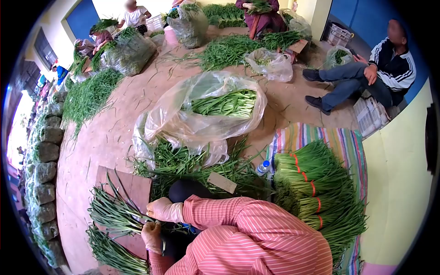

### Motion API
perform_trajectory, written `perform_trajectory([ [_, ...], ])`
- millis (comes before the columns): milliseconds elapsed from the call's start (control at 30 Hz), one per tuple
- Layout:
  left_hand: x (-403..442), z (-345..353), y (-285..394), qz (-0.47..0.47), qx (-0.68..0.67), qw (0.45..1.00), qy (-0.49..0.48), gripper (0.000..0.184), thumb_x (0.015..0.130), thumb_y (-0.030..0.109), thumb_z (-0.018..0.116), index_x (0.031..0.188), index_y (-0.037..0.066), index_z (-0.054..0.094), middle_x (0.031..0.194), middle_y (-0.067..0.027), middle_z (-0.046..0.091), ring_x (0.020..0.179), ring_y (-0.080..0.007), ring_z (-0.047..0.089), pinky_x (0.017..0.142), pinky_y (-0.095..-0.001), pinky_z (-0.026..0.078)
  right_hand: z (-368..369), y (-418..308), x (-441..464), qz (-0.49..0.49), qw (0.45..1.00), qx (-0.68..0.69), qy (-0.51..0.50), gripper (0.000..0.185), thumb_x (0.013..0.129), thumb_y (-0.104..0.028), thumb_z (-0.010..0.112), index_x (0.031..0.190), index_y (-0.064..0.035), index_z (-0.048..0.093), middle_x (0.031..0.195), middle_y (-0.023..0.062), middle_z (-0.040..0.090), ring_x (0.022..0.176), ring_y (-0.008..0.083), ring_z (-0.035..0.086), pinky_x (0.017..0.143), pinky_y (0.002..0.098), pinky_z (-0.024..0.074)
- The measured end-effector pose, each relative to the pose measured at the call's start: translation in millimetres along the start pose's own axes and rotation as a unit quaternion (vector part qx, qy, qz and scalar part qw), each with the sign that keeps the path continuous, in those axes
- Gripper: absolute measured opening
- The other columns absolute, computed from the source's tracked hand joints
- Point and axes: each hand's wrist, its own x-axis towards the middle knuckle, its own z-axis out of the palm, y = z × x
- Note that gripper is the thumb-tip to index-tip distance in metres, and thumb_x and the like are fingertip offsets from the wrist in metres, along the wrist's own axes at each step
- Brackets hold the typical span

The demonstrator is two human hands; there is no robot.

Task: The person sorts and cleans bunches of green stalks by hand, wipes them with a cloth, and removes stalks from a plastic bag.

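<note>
At the board (141,187), the left hand (152,235) grips green stalks (115,210) by their stems, probably so they lie supported; the right hand's (161,210) hold is unclear.

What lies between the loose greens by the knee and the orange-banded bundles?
A blue-capped clear bottle is between the loose greens and the orange-banded bundles, as the head view shows.

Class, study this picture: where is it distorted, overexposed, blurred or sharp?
In the head view: fisheye distortion bows the stone wall and leaves black corners; daylight at far left washes out to white; the seated person at right has a blurred head; the plastic bag shows glare; the held green stalks look reasonably sharp.
</note>
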Motion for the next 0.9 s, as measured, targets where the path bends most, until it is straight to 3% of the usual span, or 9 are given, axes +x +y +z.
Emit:
perform_trajectory([
  [100, -6, 23, 17, -0.058, -0.225, 0.964, -0.127, 0.009, 0.081, 0.003, 0.064, 0.089, -0.001, 0.061, 0.08, -0.0014, 0.064, 0.067, -0.0095, 0.055, 0.062, -0.0245, 0.047, 15, 9, 7, -0.029, 0.996, 0.027, 0.083, 0.026, 0.085, -0.033, 0.052, 0.082, -0.0076, 0.059, 0.074, 0.0129, 0.061, 0.069, 0.0345, 0.061, 0.062, 0.0423, 0.048],
  [233, -18, 52, 30, -0.001, -0.271, 0.941, -0.204, 0.021, 0.081, -0.002, 0.063, 0.102, -0.002, 0.062, 0.095, -0.0051, 0.065, 0.085, -0.0092, 0.058, 0.074, -0.0235, 0.047, 18, 10, 14, -0.042, 0.992, -0.022, 0.12, 0.025, 0.086, -0.032, 0.051, 0.087, -0.0081, 0.055, 0.08, 0.0109, 0.061, 0.074, 0.0297, 0.061, 0.061, 0.0402, 0.0487],
  [433, -28, 54, 11, -0.115, -0.368, 0.887, -0.254, 0.019, 0.083, 0.0, 0.059, 0.102, -0.004, 0.058, 0.083, -0.0039, 0.063, 0.069, -0.0086, 0.057, 0.063, -0.021, 0.044, 18, 12, 12, -0.03, 0.991, -0.061, 0.118, 0.025, 0.085, -0.029, 0.051, 0.092, -0.0061, 0.057, 0.084, 0.0106, 0.06, 0.077, 0.0291, 0.061, 0.063, 0.0397, 0.0492],
  [533, -36, 44, 11, -0.195, -0.338, 0.873, -0.294, 0.042, 0.081, -0.002, 0.06, 0.121, -0.001, 0.048, 0.091, -0.0046, 0.06, 0.07, -0.0076, 0.053, 0.062, -0.0192, 0.042, 9, 9, 8, -0.029, 0.992, -0.059, 0.112, 0.026, 0.085, -0.028, 0.051, 0.094, -0.0047, 0.057, 0.083, 0.0124, 0.059, 0.078, 0.0303, 0.061, 0.063, 0.0402, 0.0493],
  [567, -33, 32, 13, -0.148, -0.249, 0.917, -0.273, 0.043, 0.083, 0.002, 0.06, 0.124, 0.001, 0.047, 0.09, -0.0036, 0.061, 0.068, -0.0077, 0.051, 0.061, -0.0193, 0.041, 8, 9, 7, -0.026, 0.992, -0.057, 0.112, 0.026, 0.085, -0.028, 0.051, 0.094, -0.0047, 0.057, 0.083, 0.0124, 0.059, 0.078, 0.0303, 0.061, 0.063, 0.0402, 0.0493],
  [700, -11, -32, 25, -0.141, -0.224, 0.964, 0.011, 0.035, 0.087, 0.016, 0.06, 0.117, 0.001, 0.053, 0.095, -0.0053, 0.061, 0.071, -0.0088, 0.053, 0.062, -0.0191, 0.042, 2, 8, 6, -0.036, 0.993, -0.051, 0.096, 0.027, 0.085, -0.028, 0.052, 0.095, -0.0036, 0.057, 0.085, 0.0126, 0.059, 0.077, 0.0304, 0.06, 0.064, 0.0402, 0.0492],
  [767, 25, -59, -89, -0.051, -0.225, 0.947, 0.222, 0.031, 0.089, 0.024, 0.058, 0.111, 0.002, 0.055, 0.083, -0.0035, 0.058, 0.074, -0.0111, 0.054, 0.064, -0.0235, 0.045, 1, 9, 4, -0.038, 0.994, -0.054, 0.092, 0.027, 0.085, -0.028, 0.052, 0.095, -0.0034, 0.057, 0.085, 0.0128, 0.059, 0.077, 0.0305, 0.06, 0.064, 0.0402, 0.0492],
  [833, 36, -94, -121, -0.027, -0.006, 0.929, 0.368, 0.044, 0.087, 0.035, 0.059, 0.109, -0.003, 0.055, 0.09, -0.0104, 0.061, 0.082, -0.0217, 0.059, 0.073, -0.0317, 0.049, 3, 9, 4, -0.036, 0.994, -0.039, 0.101, 0.026, 0.085, -0.027, 0.052, 0.094, -0.0035, 0.057, 0.085, 0.0132, 0.059, 0.078, 0.0309, 0.06, 0.065, 0.0402, 0.0491],
  [900, 41, -118, -116, -0.257, 0.21, 0.854, 0.401, 0.066, 0.079, 0.053, 0.061, 0.109, -0.006, 0.054, 0.1, -0.0185, 0.061, 0.094, -0.0313, 0.059, 0.084, -0.0383, 0.047, 5, 10, 6, -0.033, 0.993, -0.034, 0.104, 0.026, 0.083, -0.027, 0.053, 0.092, -0.0035, 0.057, 0.085, 0.0135, 0.06, 0.078, 0.0315, 0.061, 0.065, 0.0411, 0.0492],
])
